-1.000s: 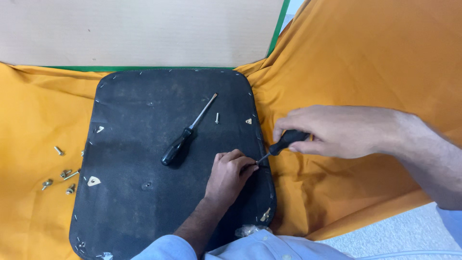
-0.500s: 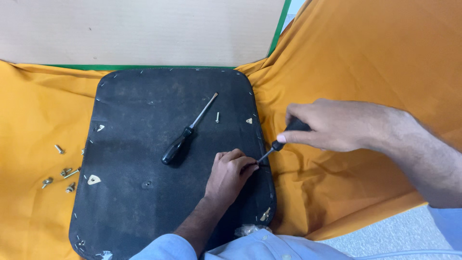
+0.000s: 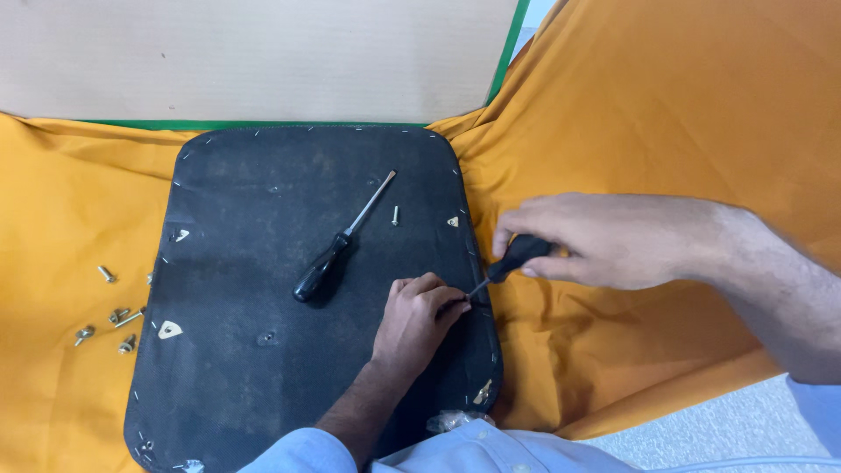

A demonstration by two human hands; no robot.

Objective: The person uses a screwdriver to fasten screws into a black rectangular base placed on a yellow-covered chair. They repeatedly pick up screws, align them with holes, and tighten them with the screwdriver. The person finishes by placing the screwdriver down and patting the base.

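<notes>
A small black-handled screwdriver is gripped in the closed right hand, its tip angled to the right edge of the black fabric-covered seat panel, where it is steadied by the pinching left hand. A larger black-handled screwdriver lies unused at mid-panel.

Lighting: bright, even, diffuse, from overhead; no glare. Shadows: soft and short, one under the spare screwdriver on the black panel, one beneath the right hand on the orange cloth right of the panel. Focus: sharp across the panel; staples along its rim legible. Blur: none evident. Edge distortion: slight, panel sides splaying towards the lower frame.
</notes>
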